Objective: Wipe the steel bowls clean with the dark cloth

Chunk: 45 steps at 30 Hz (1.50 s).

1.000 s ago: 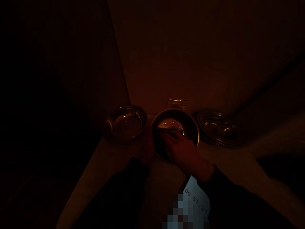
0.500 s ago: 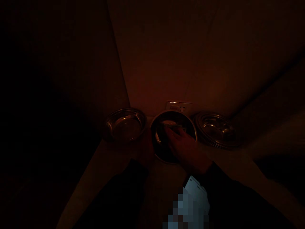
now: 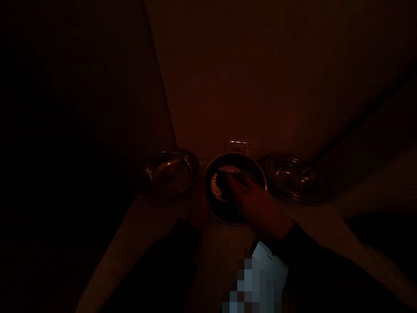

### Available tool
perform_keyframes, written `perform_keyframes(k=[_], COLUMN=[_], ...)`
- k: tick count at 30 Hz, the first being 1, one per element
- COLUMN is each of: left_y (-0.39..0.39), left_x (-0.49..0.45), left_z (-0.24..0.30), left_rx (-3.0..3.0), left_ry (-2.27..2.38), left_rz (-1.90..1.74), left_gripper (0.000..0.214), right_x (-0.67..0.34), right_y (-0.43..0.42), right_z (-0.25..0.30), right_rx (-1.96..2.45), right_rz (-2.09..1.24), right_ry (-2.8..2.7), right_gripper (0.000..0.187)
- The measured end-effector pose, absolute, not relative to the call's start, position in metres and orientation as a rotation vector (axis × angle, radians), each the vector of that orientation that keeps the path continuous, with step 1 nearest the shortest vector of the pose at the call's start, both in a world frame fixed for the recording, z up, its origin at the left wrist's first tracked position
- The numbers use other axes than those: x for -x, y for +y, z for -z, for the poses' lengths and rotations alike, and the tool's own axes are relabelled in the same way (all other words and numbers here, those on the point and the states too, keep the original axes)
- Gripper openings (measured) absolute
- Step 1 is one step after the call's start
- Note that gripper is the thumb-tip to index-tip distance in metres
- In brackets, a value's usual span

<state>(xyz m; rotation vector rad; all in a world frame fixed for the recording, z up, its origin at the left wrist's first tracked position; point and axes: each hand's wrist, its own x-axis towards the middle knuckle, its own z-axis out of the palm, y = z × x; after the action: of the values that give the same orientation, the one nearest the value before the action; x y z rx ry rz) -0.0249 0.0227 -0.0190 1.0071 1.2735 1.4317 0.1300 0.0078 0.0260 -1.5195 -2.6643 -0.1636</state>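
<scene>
In very dim light, a round metal bowl (image 3: 267, 187) stands in the middle of a table. My left hand (image 3: 199, 204) is against the bowl's left side and appears to grip its edge, though its fingers are mostly lost in the dark. My right hand (image 3: 257, 206) reaches over the near right rim into the bowl. Its fingers are bent around a dark, cloth-like wad (image 3: 223, 184), pressed to the shiny inside. Exactly what the wad is cannot be made out.
Left of the bowl stands a stack of shallow metal dishes (image 3: 171, 171). To the right is a stack of divided metal plates (image 3: 295, 178). A wall with a socket plate (image 3: 243, 147) rises behind the table (image 3: 120, 248). A pale card (image 3: 269, 258) hangs below my right wrist.
The dark wad and my right fingers have shifted slightly within the bowl, showing more of the bright inside. My left hand stays at the bowl's side. The card has swung slightly.
</scene>
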Motion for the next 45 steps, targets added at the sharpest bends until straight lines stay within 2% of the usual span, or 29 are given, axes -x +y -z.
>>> perform_keyframes(k=[4,11,18,28,37,45], left_y=[0.025,0.024,0.023,0.023,0.022,0.024], left_x=[0.025,0.024,0.025,0.026,0.023,0.024], left_z=[0.024,0.024,0.019,0.024,0.016,0.019], left_rx=[-1.02,-1.021,-1.123,-1.142,-1.057,-1.074], left_ry=[1.252,1.24,1.295,1.253,1.356,1.3], left_rz=[-1.464,-1.487,-1.469,-1.484,-1.461,-1.49], left_gripper=[0.046,0.049,0.043,0.044,0.042,0.04], right_x=[-0.13,-0.142,-0.135,-0.145,-0.133,-0.141], right_y=[0.008,-0.018,0.012,-0.017,0.009,-0.018], right_z=[-0.026,-0.024,-0.035,-0.025,-0.035,-0.018], right_rx=[1.547,1.421,1.683,1.425,1.705,1.521], right_rz=[0.156,-0.04,0.188,-0.007,0.168,0.132], right_ry=[-2.651,-2.861,-2.644,-2.878,-2.667,-2.788], right_gripper=[0.051,0.049,0.05,0.048,0.053,0.042])
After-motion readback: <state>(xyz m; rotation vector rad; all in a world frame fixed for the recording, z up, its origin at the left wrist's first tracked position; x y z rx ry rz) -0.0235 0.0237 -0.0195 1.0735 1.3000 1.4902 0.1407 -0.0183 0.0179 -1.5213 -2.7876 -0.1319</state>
